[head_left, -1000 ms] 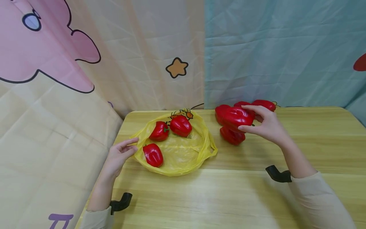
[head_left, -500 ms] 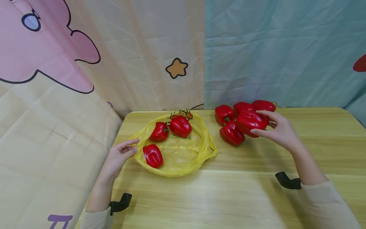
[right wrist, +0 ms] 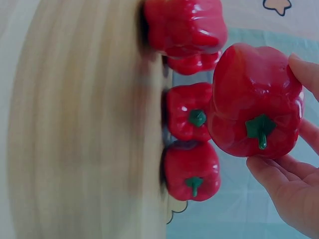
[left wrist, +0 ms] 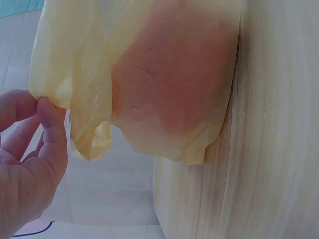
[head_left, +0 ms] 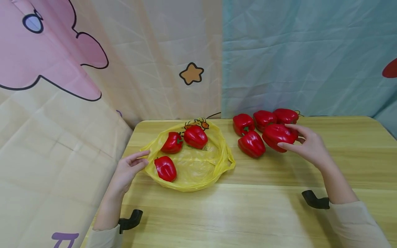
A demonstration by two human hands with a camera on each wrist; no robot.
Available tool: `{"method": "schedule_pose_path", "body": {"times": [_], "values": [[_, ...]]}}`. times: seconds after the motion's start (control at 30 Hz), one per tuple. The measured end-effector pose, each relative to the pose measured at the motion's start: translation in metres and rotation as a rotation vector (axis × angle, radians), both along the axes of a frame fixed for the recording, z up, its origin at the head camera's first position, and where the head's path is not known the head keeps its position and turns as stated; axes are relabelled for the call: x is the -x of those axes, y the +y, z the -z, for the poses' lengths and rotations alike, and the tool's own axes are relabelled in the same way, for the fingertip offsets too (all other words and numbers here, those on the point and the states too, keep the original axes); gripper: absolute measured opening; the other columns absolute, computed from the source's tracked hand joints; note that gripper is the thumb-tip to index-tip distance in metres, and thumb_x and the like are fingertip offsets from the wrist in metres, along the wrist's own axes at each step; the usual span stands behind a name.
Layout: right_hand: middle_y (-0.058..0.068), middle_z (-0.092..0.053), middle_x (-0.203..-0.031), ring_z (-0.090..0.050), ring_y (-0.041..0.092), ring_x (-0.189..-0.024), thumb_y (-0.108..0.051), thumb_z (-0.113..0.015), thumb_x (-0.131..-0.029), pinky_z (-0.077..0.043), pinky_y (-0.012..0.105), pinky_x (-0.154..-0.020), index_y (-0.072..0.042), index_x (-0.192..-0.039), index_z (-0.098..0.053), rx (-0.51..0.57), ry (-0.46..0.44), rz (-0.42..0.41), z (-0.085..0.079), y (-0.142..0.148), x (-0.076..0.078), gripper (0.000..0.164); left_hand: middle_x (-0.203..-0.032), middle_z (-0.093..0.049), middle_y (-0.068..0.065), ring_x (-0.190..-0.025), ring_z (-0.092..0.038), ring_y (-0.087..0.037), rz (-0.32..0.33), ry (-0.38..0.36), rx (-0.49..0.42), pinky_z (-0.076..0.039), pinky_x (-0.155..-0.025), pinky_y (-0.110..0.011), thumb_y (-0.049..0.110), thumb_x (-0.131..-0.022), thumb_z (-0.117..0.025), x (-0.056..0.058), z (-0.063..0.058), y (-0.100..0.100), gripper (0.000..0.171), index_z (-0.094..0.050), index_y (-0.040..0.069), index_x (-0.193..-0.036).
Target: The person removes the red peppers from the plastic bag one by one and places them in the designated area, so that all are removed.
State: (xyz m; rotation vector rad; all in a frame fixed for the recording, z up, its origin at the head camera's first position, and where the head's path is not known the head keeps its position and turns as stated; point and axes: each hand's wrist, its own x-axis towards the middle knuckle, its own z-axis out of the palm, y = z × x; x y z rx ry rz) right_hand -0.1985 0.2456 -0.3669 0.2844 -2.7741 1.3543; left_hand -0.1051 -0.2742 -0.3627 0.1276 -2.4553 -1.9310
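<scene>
The right hand (head_left: pixel 307 144) is clamping a glossy red bell pepper (head_left: pixel 278 137) above the wooden table (head_left: pixel 198 217), its green stem (right wrist: pixel 260 129) facing the wrist. Well to its left, the left hand (head_left: pixel 128 169) is pinching the rim of a thin yellow plastic bag (head_left: pixel 193 172).

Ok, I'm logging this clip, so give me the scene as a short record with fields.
Left hand: pinches the edge of the yellow bag
Right hand: holds a red pepper above the table
Bag mouth: open
Bag contents: three red peppers
Loose peppers: four more, on the table, right of the bag
Backdrop: curtain with a printed star
</scene>
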Motion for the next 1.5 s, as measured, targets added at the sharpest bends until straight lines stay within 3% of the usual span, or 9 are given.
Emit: {"method": "schedule_pose_path", "body": {"times": [0.57,1.0,1.1,1.3,1.5], "values": [[0.023,-0.043,-0.134,-0.044,0.042,-0.111,-0.033,-0.072,-0.082,-0.042,0.008,-0.067,-0.003,-0.137,-0.043,0.006,-0.030,0.016,0.024,0.009,0.003,0.069,-0.095,-0.060,0.003,-0.083,-0.058,-0.005,-0.022,0.015,-0.034,-0.050,-0.074,-0.015,0.000,-0.089,-0.059,0.000,0.002,0.001,0.040,-0.048,-0.017,-0.124],[0.026,-0.045,-0.130,-0.045,0.042,-0.108,-0.034,-0.072,-0.081,-0.040,0.009,-0.066,0.000,-0.135,-0.044,-0.013,-0.035,0.041,0.038,0.004,0.010,0.069,-0.092,-0.060,0.002,-0.082,-0.058,-0.005,-0.014,0.038,-0.033,-0.050,-0.073,-0.015,-0.002,-0.089,-0.058,0.000,0.002,0.000,0.037,-0.048,-0.019,-0.122],[0.026,-0.044,-0.131,-0.044,0.042,-0.108,-0.037,-0.071,-0.081,-0.044,0.018,-0.069,-0.002,-0.136,-0.043,-0.019,-0.056,0.054,0.039,0.001,0.012,0.071,-0.094,-0.060,0.003,-0.082,-0.058,-0.005,-0.016,0.037,-0.037,-0.050,-0.074,-0.015,-0.002,-0.089,-0.058,0.000,0.002,-0.001,0.038,-0.048,-0.019,-0.122],[0.028,-0.040,-0.134,-0.041,0.044,-0.111,-0.044,-0.068,-0.082,-0.048,0.048,-0.079,-0.004,-0.141,-0.038,-0.029,-0.102,0.097,0.040,-0.004,0.013,0.077,-0.091,-0.061,0.003,-0.081,-0.057,-0.005,-0.017,0.040,-0.038,-0.050,-0.072,-0.015,-0.002,-0.089,-0.058,0.000,0.003,-0.001,0.037,-0.049,-0.019,-0.121],[0.028,-0.039,-0.135,-0.040,0.045,-0.113,-0.045,-0.067,-0.082,-0.047,0.054,-0.082,-0.004,-0.141,-0.037,-0.025,-0.107,0.120,0.040,-0.009,0.016,0.078,-0.093,-0.060,0.002,-0.082,-0.056,-0.007,-0.022,0.041,-0.038,-0.050,-0.071,-0.015,-0.002,-0.090,-0.058,-0.001,0.003,-0.001,0.036,-0.050,-0.018,-0.120]]}}
